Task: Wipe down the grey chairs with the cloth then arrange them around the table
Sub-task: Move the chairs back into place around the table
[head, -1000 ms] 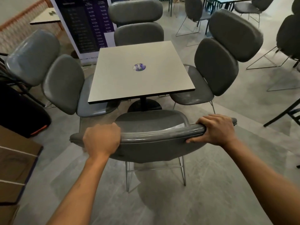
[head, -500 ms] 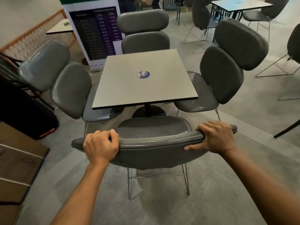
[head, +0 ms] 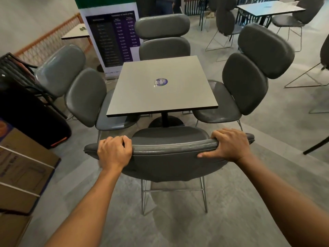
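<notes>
A grey padded chair [head: 169,157] stands right in front of me, its seat facing the square grey table [head: 160,97]. My left hand [head: 114,152] grips the top edge of its backrest on the left. My right hand [head: 229,145] grips the same edge on the right, fingers over the top and thumb on the back. Three more grey chairs stand at the table: one on the left [head: 83,97], one on the far side [head: 163,38], one on the right [head: 249,77]. No cloth is in view.
Cardboard boxes [head: 23,168] and a black case [head: 30,118] sit on the floor at the left. A printed banner stand [head: 114,38] rises behind the table. Further tables and chairs [head: 270,15] fill the back right. Bare grey floor lies to my right.
The view has tilted up and the table and chairs sit lower in frame. The chair I hold has edged closer to the table. Both hands keep their grip on the backrest.
</notes>
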